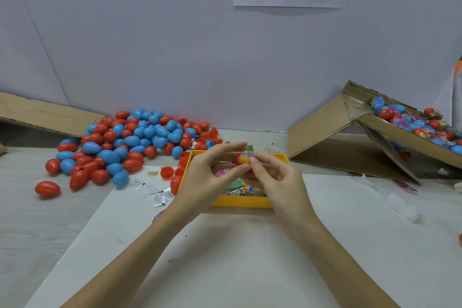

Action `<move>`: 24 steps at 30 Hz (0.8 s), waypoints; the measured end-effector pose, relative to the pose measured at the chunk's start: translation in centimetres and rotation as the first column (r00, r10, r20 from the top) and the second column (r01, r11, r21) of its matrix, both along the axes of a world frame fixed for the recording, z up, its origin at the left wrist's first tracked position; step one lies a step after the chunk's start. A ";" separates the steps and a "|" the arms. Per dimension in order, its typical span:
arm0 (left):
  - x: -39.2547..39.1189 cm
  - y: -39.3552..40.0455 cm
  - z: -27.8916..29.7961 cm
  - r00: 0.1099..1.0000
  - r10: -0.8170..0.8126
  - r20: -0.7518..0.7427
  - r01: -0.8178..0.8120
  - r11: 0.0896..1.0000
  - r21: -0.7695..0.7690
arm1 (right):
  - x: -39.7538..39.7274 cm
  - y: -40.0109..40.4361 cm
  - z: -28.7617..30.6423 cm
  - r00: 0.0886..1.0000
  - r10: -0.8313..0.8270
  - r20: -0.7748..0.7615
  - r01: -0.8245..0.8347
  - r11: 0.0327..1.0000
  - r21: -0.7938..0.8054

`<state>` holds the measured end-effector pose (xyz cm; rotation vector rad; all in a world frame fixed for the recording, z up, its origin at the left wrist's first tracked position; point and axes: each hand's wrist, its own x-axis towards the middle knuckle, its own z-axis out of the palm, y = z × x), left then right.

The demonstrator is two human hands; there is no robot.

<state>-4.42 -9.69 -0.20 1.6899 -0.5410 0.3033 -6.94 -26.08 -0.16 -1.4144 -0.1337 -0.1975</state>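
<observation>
Head view, red egg (239, 160) pinched between left grip (207, 177) and right grip (280, 182), above yellow tray (240, 204).

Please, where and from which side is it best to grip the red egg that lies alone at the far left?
Pinch the egg across its narrow middle, from above. It lies on its side, long axis left to right, with bare table before and behind it, so fingers likely fit there.

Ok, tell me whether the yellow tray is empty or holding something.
Holding something: the yellow tray has a layer of colourful printed wrappers on its floor. How deep the layer goes, I cannot tell.
</observation>
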 end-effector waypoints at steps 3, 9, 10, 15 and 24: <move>0.0 0.1 -0.2 0.986 0.064 0.155 -0.084 0.989 0.126 | 0.2 0.2 -0.2 0.999 0.015 -0.045 -0.015 1.000 0.001; -0.3 -0.2 -0.4 0.881 0.111 0.460 -0.273 0.913 0.303 | 0.2 0.3 -0.6 0.996 -0.092 -0.013 0.087 0.970 -0.225; -0.4 -0.5 -0.5 0.866 0.120 0.485 -0.299 0.902 0.312 | 0.2 0.3 -0.7 0.993 -0.114 -0.009 0.108 0.964 -0.244; -0.9 -0.9 -0.4 0.853 0.155 0.499 -0.341 0.889 0.305 | 0.2 0.5 -0.7 0.983 -0.182 0.006 0.176 0.944 -0.280; -0.6 -0.8 -0.8 0.871 0.100 0.482 -0.315 0.866 0.389 | 0.3 0.7 -0.4 0.986 -0.156 0.053 0.163 0.883 -0.441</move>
